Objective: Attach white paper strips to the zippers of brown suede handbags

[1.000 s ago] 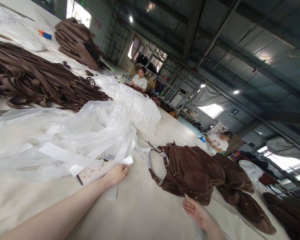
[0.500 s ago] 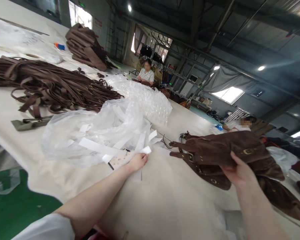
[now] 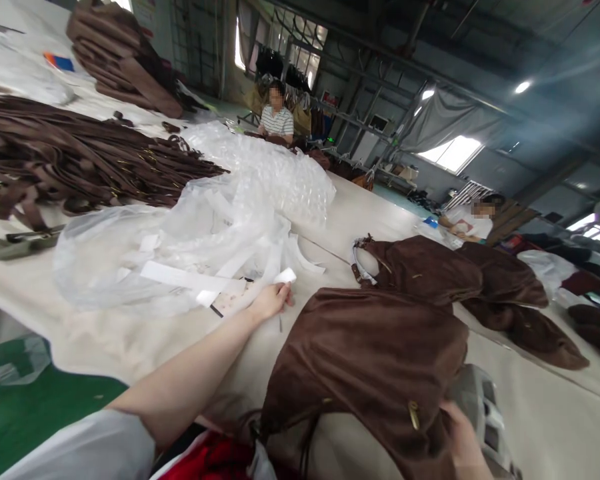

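The large brown suede bag (image 3: 365, 347) is at the near edge of the pale cloth-covered counter (image 3: 555, 407), in front of the person, partly overhanging that edge. Its long axis runs roughly from left to right across the view, slanted. The broad, full side points away from the person, and the hollow curve of its opening faces the person. A small gold-coloured zipper pull (image 3: 414, 415) hangs on its near right part.

The right hand (image 3: 463, 437) is clamped on the bag's right edge, low in the view, with the wrist at the bottom and the fingers pointing up and to the left. A grey and white plastic object (image 3: 483, 413) is just beside this hand, partly hidden.

The left hand (image 3: 271, 301) is closed, its fingertips together on a small white strip (image 3: 287, 275). The left forearm reaches from the lower left up and to the right, bare beyond a pale grey sleeve (image 3: 87, 447). Around the strip are a crumpled clear plastic bag (image 3: 115, 247) and more white strips.

Beyond the large bag, to the right, 1 brown suede bag with a strap loop (image 3: 430, 267) lies against other brown bags (image 3: 505, 273). A heap of dark brown straps (image 3: 80, 153) lies at the left, and clear bubble wrap (image 3: 280, 170) is farther back. 2 people sit in the background, 1 in a striped shirt (image 3: 277, 123).
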`<action>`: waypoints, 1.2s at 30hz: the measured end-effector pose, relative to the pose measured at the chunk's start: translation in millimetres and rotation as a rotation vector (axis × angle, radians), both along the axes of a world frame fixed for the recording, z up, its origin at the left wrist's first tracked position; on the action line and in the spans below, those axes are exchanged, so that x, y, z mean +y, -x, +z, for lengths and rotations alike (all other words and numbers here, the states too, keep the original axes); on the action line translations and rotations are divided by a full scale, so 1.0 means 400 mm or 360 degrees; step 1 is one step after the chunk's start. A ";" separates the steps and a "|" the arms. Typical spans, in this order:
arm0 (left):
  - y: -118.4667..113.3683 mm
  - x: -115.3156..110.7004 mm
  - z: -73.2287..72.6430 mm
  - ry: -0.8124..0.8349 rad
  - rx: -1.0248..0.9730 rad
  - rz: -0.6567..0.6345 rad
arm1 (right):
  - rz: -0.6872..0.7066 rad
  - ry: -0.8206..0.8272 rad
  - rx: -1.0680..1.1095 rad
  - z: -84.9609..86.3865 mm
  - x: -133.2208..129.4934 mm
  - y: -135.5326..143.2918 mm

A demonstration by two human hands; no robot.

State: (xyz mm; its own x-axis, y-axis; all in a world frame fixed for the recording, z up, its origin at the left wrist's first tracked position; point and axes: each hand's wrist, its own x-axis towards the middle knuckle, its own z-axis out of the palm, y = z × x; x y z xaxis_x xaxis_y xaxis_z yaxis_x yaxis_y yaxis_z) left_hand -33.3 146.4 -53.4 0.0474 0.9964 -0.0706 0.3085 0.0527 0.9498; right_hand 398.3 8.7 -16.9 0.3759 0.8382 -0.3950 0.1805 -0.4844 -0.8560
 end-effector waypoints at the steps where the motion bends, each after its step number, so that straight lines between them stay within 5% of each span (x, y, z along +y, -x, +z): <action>1: 0.000 -0.002 0.000 0.0009 -0.0008 -0.0004 | 0.0027 0.0048 0.0109 -0.021 -0.017 0.004; 3: -0.002 -0.005 0.004 0.0016 -0.0020 -0.0021 | 0.0109 0.0095 0.0194 -0.044 -0.037 0.016; 8: -0.014 -0.019 0.031 -0.0044 0.0049 -0.0099 | 0.0368 0.0109 -0.0843 -0.039 -0.025 0.109; 13: -0.007 -0.023 0.061 -0.0134 0.0278 -0.0045 | 0.0436 0.0112 -0.1067 -0.033 0.006 0.181; 20: -0.014 -0.036 0.094 -0.0104 0.0283 -0.0066 | 0.0178 0.0274 -0.1559 0.004 -0.071 0.037; 29: -0.020 -0.028 0.083 -0.0257 0.0706 -0.0056 | 0.0136 0.0270 -0.1910 -0.058 -0.103 -0.034; 33: -0.047 -0.073 0.148 -0.0690 0.1021 -0.0014 | 0.0191 0.0181 -0.1945 -0.034 -0.050 -0.042; 36: -0.085 -0.120 0.237 -0.0869 0.0888 -0.0267 | 0.0254 0.0124 -0.1942 -0.014 -0.010 -0.055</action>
State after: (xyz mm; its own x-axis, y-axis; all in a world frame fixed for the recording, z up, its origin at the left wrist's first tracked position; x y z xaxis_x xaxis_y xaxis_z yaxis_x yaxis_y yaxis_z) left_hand 0.6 98.6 41.4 0.3011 0.8798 0.3678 0.7086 -0.4645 0.5311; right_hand 420.3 4.6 -22.5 0.4294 0.8984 0.0919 0.9031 -0.4259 -0.0553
